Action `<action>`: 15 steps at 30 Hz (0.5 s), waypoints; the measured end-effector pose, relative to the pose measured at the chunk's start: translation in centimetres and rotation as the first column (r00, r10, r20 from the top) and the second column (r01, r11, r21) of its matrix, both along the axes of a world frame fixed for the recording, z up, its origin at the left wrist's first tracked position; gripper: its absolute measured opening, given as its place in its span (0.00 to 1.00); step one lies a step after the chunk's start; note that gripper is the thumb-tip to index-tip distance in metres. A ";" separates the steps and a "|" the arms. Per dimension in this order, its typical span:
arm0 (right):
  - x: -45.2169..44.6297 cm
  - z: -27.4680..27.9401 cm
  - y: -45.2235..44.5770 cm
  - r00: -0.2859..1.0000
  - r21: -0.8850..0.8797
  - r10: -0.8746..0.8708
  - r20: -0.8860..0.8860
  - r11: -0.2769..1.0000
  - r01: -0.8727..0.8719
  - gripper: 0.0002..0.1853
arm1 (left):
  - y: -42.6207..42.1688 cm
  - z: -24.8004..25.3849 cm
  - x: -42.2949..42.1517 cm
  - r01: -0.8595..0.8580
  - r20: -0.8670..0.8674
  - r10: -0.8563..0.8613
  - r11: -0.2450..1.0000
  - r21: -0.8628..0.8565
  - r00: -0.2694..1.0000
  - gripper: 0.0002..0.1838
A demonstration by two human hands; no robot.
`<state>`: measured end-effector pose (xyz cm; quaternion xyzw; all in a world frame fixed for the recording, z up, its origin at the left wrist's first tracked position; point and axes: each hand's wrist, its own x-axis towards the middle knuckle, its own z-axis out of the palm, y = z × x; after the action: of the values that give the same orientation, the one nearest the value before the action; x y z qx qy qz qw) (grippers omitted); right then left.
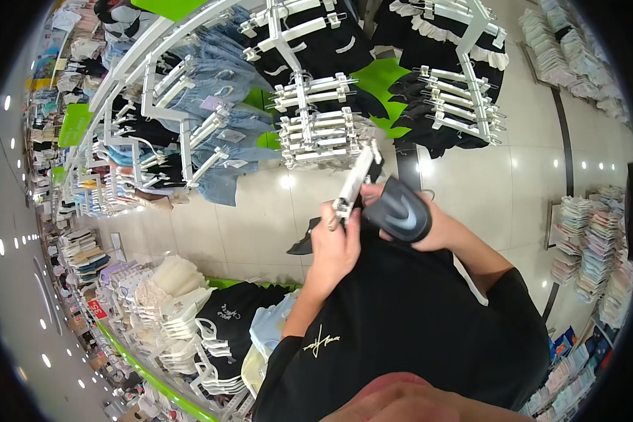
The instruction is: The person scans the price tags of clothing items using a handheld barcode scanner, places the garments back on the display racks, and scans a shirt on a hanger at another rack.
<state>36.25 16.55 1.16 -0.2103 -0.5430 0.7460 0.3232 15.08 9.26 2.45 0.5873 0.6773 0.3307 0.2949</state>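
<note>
A white clip hanger (354,181) is held up in front of my chest, tilted, with my left hand (335,246) closed around its lower end. Dark fabric (303,239) shows beside that hand, and I cannot tell how much of it hangs from the clips. My right hand (437,228) is wrapped round a dark grey handheld barcode scanner (399,211) with a rounded head and a pale curved mark. Fingertips of the right hand reach close to the hanger; whether they touch it is partly hidden by the scanner.
Ahead, a white rack (297,63) carries black garments on clip hangers, with blue denim (225,91) to its left. Pale and black clothes (183,295) hang at the lower left above a green edge. Folded clothes (598,232) are stacked on the right. Tiled floor (253,225) lies between.
</note>
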 end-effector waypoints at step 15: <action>3.9 -0.1 0.4 0.834 0.682 -0.538 0.120 0.655 0.325 0.35 | 6.3 -0.7 8.1 0.480 -0.089 -0.471 0.864 0.153 0.878 0.35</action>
<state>40.16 16.93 1.10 -0.3278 -0.7392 0.3737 0.4545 23.22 15.54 1.79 0.7669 0.4881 0.2900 0.2993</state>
